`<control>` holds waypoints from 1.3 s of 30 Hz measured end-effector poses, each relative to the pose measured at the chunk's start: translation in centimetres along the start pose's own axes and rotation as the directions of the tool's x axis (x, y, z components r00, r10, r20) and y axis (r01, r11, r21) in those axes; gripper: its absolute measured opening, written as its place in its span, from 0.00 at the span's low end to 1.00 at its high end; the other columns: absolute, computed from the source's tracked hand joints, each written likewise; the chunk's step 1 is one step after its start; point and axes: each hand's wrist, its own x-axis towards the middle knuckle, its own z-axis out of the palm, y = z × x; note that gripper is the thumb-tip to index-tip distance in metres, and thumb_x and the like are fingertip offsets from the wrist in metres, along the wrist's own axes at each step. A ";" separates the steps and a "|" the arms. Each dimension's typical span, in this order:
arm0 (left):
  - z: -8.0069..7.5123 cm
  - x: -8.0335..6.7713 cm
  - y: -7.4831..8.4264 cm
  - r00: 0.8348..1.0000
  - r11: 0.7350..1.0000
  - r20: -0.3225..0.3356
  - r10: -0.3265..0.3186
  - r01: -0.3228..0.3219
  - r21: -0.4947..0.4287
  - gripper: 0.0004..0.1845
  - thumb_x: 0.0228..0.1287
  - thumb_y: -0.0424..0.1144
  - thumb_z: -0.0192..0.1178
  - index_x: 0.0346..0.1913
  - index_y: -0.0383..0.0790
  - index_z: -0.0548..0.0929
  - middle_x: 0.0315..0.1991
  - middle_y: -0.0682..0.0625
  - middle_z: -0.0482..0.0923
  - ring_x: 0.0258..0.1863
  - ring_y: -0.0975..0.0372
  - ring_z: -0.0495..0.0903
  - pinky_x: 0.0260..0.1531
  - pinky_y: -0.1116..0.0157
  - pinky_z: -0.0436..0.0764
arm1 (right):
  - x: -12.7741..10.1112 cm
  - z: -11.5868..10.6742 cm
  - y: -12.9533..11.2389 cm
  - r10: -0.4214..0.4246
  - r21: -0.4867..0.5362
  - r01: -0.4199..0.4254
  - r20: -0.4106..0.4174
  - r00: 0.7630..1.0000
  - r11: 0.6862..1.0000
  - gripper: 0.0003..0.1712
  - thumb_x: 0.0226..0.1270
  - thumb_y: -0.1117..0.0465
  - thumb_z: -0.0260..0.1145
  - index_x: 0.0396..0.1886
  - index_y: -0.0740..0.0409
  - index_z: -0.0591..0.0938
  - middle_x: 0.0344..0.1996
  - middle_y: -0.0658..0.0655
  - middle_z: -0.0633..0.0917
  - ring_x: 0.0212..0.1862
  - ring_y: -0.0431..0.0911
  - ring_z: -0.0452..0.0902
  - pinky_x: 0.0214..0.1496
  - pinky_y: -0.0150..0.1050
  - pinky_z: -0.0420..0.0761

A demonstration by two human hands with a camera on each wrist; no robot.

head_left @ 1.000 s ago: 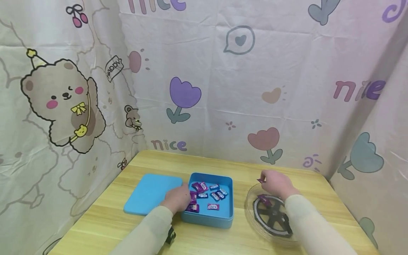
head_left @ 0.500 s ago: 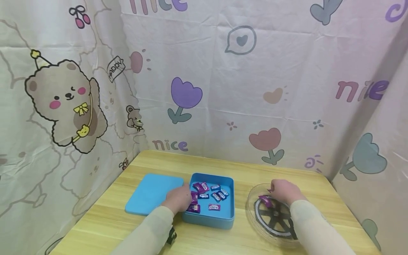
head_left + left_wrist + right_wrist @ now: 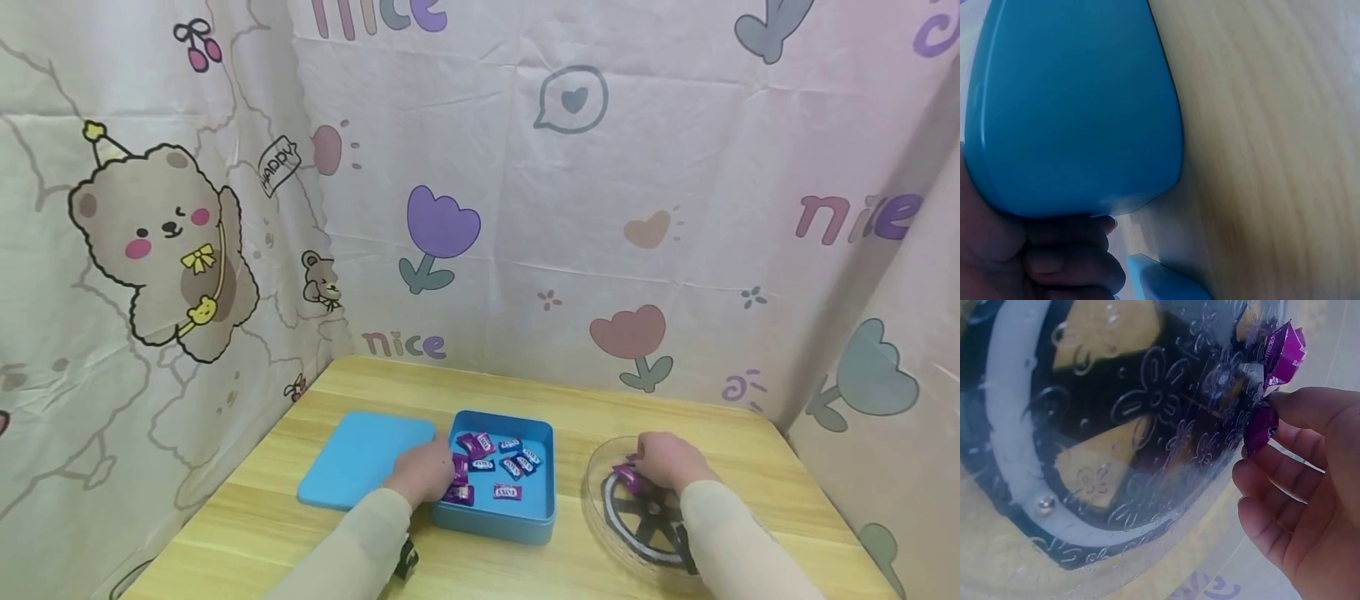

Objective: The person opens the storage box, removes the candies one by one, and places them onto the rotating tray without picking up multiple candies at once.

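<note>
My left hand (image 3: 423, 468) grips the left wall of an open blue box (image 3: 495, 527); the left wrist view shows its fingers (image 3: 1075, 265) curled by the box's corner. Inside the box lie several wrapped candies, purple ones at the left and a pink one (image 3: 507, 492) near the front. My right hand (image 3: 1310, 481) pinches a purple candy (image 3: 1262, 427) between thumb and fingertips, low over a clear dish (image 3: 597, 504) embossed with flowers. Another purple candy (image 3: 1284, 355) lies close by at the dish's far side. A dark spoked wheel shape with a pale ring shows through the dish.
A flat blue lid (image 3: 360, 458) lies on the wooden table (image 3: 525, 575) left of the box. Beside my left wrist is a small black object (image 3: 406, 560). Printed cloth (image 3: 510, 217) hangs behind the table and along both sides.
My right hand has shifted slightly right and come down toward the dish, carrying the purple candy. My left hand keeps its hold on the box.
</note>
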 end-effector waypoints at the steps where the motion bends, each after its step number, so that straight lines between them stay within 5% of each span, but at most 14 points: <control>1: 0.0 0.0 0.0 1.000 1.000 0.001 -0.001 0.001 0.000 0.28 0.74 0.39 0.56 0.69 0.26 0.67 0.59 0.35 0.77 0.43 0.50 0.76 0.52 0.43 0.78 | 0.0 0.0 0.1 0.000 0.003 0.000 -0.002 1.000 1.000 0.07 0.64 0.59 0.67 0.29 0.53 0.78 0.24 0.51 0.78 0.29 0.48 0.73 0.34 0.49 0.76; 12: -0.2 -0.1 0.0 1.000 0.999 0.005 -0.018 0.018 -0.029 0.29 0.75 0.39 0.54 0.71 0.25 0.65 0.63 0.33 0.74 0.46 0.49 0.76 0.55 0.41 0.75 | 0.3 -0.5 -1.1 -0.045 0.011 0.046 -0.060 0.997 0.999 0.06 0.65 0.60 0.66 0.30 0.53 0.78 0.24 0.49 0.78 0.29 0.46 0.73 0.36 0.49 0.77; 23: 0.0 0.3 -0.4 1.000 1.000 0.012 -0.009 0.010 -0.005 0.30 0.75 0.40 0.53 0.72 0.25 0.64 0.65 0.33 0.73 0.49 0.49 0.76 0.57 0.41 0.74 | 0.5 -0.9 -7.6 -0.146 -0.005 0.147 -0.084 0.986 0.989 0.04 0.64 0.62 0.64 0.38 0.55 0.82 0.28 0.49 0.79 0.28 0.44 0.73 0.33 0.44 0.77; 39: 0.0 0.1 -0.1 1.000 1.000 0.012 -0.007 0.008 -0.007 0.27 0.75 0.40 0.54 0.69 0.26 0.67 0.60 0.34 0.76 0.44 0.50 0.76 0.53 0.42 0.77 | -0.3 1.3 -15.2 -0.381 -0.037 0.380 -0.054 0.923 0.924 0.08 0.65 0.55 0.72 0.42 0.50 0.85 0.30 0.43 0.81 0.32 0.39 0.75 0.37 0.40 0.80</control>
